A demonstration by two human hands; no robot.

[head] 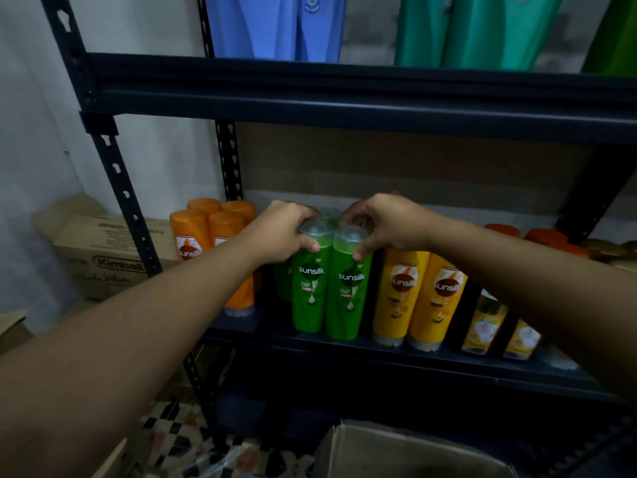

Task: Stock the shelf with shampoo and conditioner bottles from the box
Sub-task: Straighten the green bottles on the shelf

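While the left hand point(287, 232) grips one green bottle point(309, 288) and the right hand point(382, 224) its neighbour point(348, 291) on the shelf point(344, 343), the box point(396, 453) below looks empty, perhaps.

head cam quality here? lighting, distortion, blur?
Head view: dim; the lower shelf is in deep shadow. Wide-angle bend bows the shelf beams. Green bottles read sharp, labels legible; the box at the bottom edge is dark and soft.

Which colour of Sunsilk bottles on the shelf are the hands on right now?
The green bottles in the middle: left hand and right hand each grip one by its cap. The orange bottles and yellow bottles stand untouched.
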